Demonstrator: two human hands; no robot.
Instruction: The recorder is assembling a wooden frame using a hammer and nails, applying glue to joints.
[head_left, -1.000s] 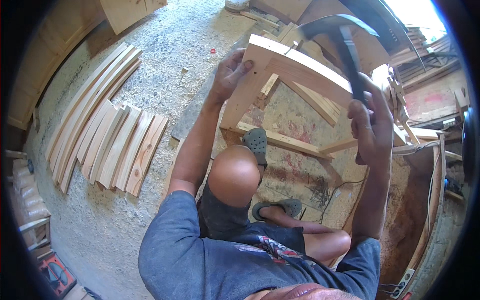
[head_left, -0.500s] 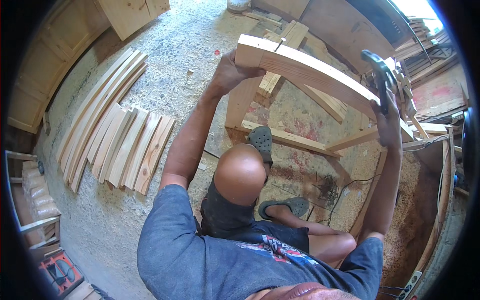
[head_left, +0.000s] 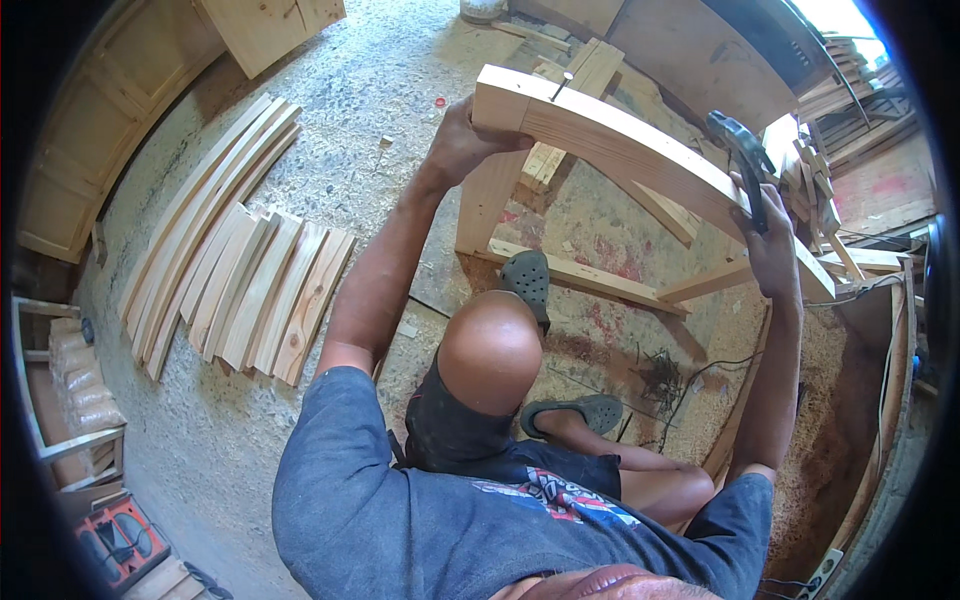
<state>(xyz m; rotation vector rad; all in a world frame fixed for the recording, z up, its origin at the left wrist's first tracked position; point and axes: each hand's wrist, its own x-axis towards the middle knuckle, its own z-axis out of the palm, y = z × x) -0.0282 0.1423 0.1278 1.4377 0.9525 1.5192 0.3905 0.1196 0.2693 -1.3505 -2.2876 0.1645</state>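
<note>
A pale wooden frame (head_left: 620,140) with a curved top rail stands on the floor in front of me. My left hand (head_left: 462,140) grips the rail's left end, just below a nail (head_left: 560,86) that sticks up at a slant from the top face. My right hand (head_left: 772,240) holds a dark hammer (head_left: 745,160) by its handle, its head raised above the right part of the rail. My raised knee (head_left: 490,350) and both feet in dark sandals (head_left: 528,280) sit under the frame.
Several curved wooden slats (head_left: 240,270) lie fanned on the concrete floor at left. Stacked offcuts (head_left: 820,200) and sawdust are at right, with a cable (head_left: 700,375) across the floor. A wooden panel (head_left: 270,25) leans at top. An orange tool case (head_left: 120,540) is at lower left.
The hammer has swung down from high above the frame to just over the rail's right side. My left hand stays on the rail's left end, and the frame has shifted slightly.
</note>
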